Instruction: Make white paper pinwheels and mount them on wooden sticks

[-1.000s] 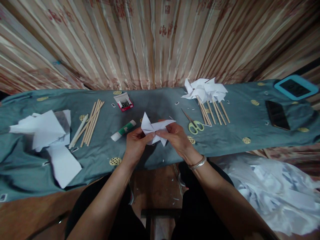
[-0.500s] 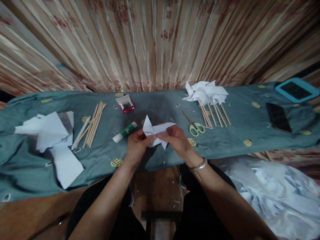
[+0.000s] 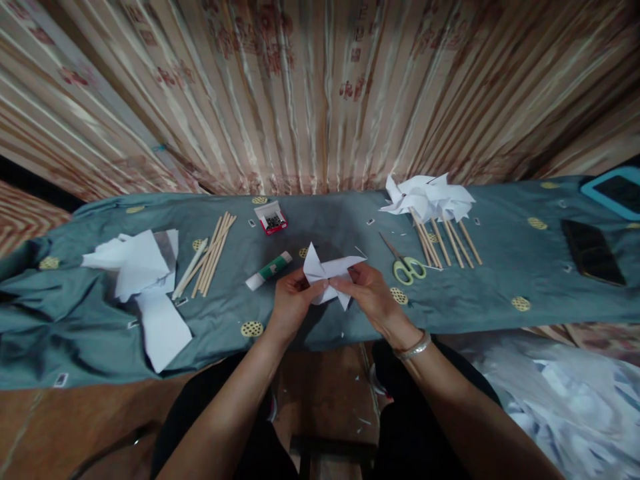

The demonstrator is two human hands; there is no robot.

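A white paper pinwheel (image 3: 331, 268) is held over the front of the cloth, its folded blades pointing outward. My left hand (image 3: 296, 297) grips its left side, thumb pressed near the centre. From the other side my right hand (image 3: 367, 290) pinches it, thumb also close to the middle. No stick shows on this pinwheel. Left of the hands lies a green and white glue stick (image 3: 269, 270). Behind that stands an open red box (image 3: 273, 220) of small dark metal pieces. Scissors with pale green handles (image 3: 409, 270) rest to the right.
Finished pinwheels on sticks (image 3: 430, 197) lie at the back right. Loose wooden sticks (image 3: 214, 257) and white paper sheets (image 3: 143, 263) are on the left. A dark phone (image 3: 593, 252) and a blue-framed device (image 3: 617, 192) lie far right. Below is a plastic bag (image 3: 565, 400).
The camera view has turned slightly left, so everything sits further right in the picture. Both hands keep their pinch on the pinwheel, with hardly any movement of the fingers.
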